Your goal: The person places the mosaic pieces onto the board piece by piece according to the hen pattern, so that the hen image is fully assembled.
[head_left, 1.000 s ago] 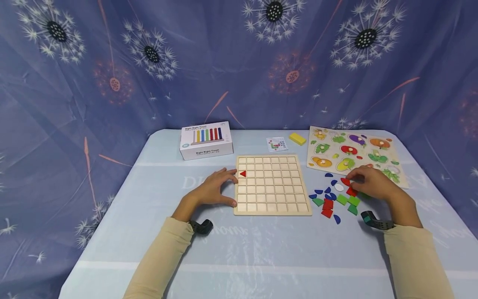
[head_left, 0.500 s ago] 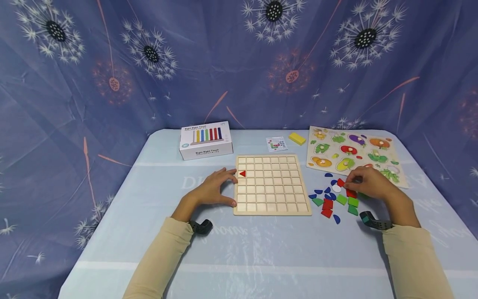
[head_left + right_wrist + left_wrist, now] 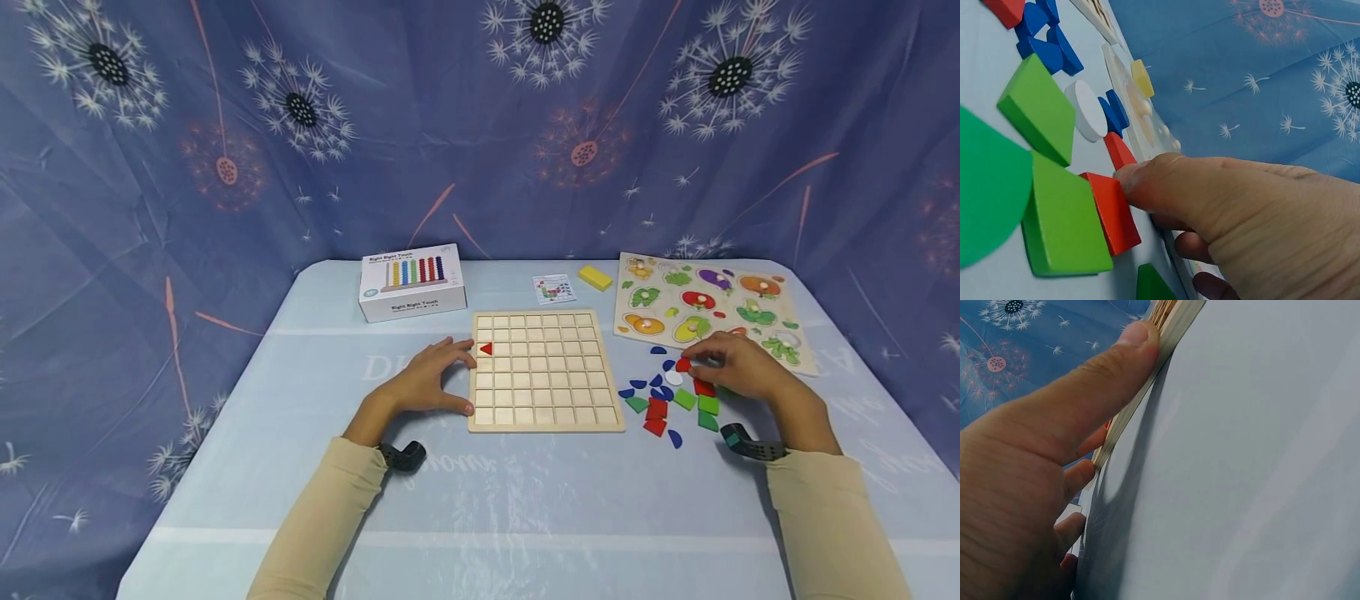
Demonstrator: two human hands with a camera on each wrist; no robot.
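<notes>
My left hand (image 3: pixel 427 379) rests at the left edge of a wooden grid board (image 3: pixel 536 371), its thumb and fingers spread along the rim. In the left wrist view, the thumb (image 3: pixel 1100 378) lies against the board's side. One red triangle (image 3: pixel 487 348) sits in a cell near that edge. To the right, my right hand (image 3: pixel 738 365) pinches a small red piece (image 3: pixel 1118 150) between thumb and fingers, low over the scattered shapes. Around it lie a white round piece (image 3: pixel 673 378), a red block (image 3: pixel 1112 212), light green blocks (image 3: pixel 1066 219) and blue half-circles (image 3: pixel 657 351).
Behind the right hand lies a vegetable knob puzzle (image 3: pixel 645 321). A yellow block (image 3: pixel 595 278) and a picture card (image 3: pixel 554 288) lie beyond the grid board. A white toy box (image 3: pixel 412 283) stands at the back left, before a hanging dandelion-print cloth (image 3: pixel 420 108).
My right hand has shifted slightly left with the red piece, which now shows a different outline. The white round piece has slid a little left. My left hand stays at the board's edge.
</notes>
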